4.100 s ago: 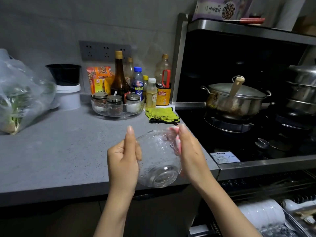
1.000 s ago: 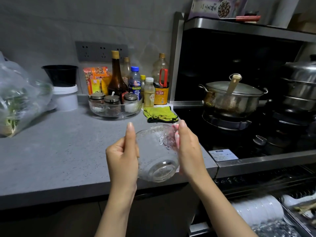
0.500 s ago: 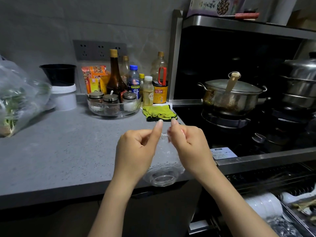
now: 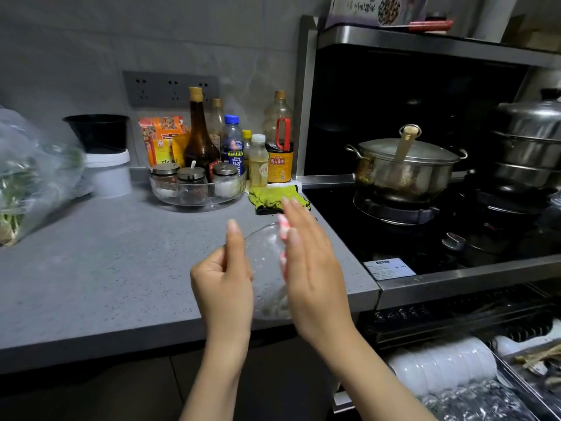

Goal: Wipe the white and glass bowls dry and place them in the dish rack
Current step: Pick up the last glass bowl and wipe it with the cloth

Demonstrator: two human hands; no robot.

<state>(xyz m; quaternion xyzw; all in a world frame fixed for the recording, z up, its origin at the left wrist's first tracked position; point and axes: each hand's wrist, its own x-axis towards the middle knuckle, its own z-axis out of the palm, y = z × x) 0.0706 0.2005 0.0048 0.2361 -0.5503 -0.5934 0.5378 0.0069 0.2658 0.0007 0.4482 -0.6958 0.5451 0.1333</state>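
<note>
I hold a clear glass bowl (image 4: pixel 264 268) between both hands, above the front edge of the grey counter (image 4: pixel 106 268). My left hand (image 4: pixel 224 281) grips its left side, fingers curled and thumb pointing up along the rim. On the bowl's right side my right hand (image 4: pixel 312 268) lies flat with straight fingers; part of that hand shows pink through the glass. At lower right, an open dish rack drawer (image 4: pixel 516 375) holds a row of white bowls (image 4: pixel 440 366) and several glass bowls (image 4: pixel 473 399). No wiping cloth is visible in either hand.
A green cloth (image 4: pixel 273 197) lies on the counter just beyond my hands. Behind it stand sauce bottles (image 4: pixel 198 138) and a glass tray of spice jars (image 4: pixel 197 189). A lidded steel pot (image 4: pixel 403 168) sits on the black stove at right. A plastic bag of greens (image 4: pixel 27 177) lies at far left.
Half a second ago both hands were bunched together over the bowl's rim. They have since moved apart, my right hand's fingers have straightened, and the bowl has turned between them.
</note>
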